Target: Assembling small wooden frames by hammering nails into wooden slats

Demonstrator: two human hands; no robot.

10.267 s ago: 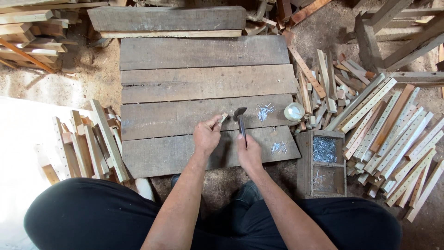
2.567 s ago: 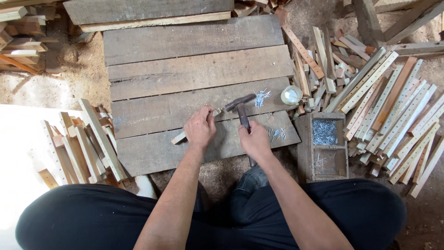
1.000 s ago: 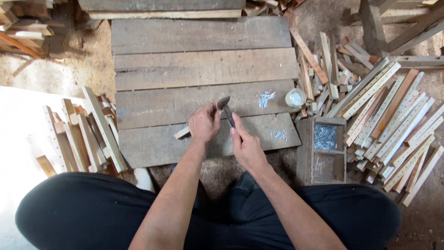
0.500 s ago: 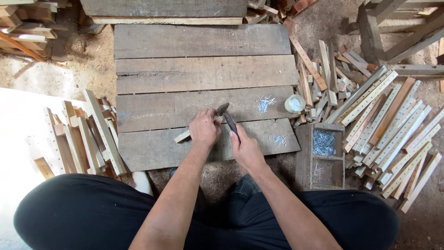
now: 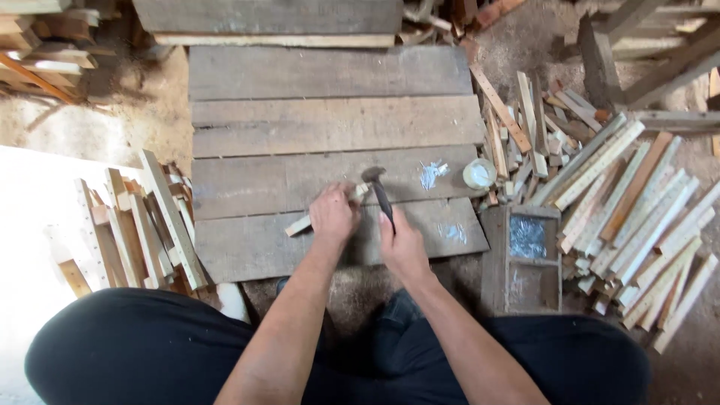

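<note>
My left hand (image 5: 334, 215) presses a small pale wooden stick (image 5: 300, 224) down on the grey plank platform (image 5: 300, 112); the stick runs under my fingers and shows again near the hammer head. My right hand (image 5: 401, 244) grips the dark handle of a hammer (image 5: 379, 191), whose head sits at the stick's upper right end, just beside my left fingers. Two small heaps of loose nails (image 5: 433, 173) lie on the planks to the right of the hammer.
A wooden box with nails (image 5: 527, 240) stands right of the planks, with a small white round tub (image 5: 478, 173) above it. Many pale wooden slats (image 5: 637, 210) are piled at the right. Assembled stick pieces (image 5: 142, 225) lie at the left.
The hammer head has come down from a raised, tilted pose to the stick's end by my left fingers. Both hands stay at the same spot on the planks.
</note>
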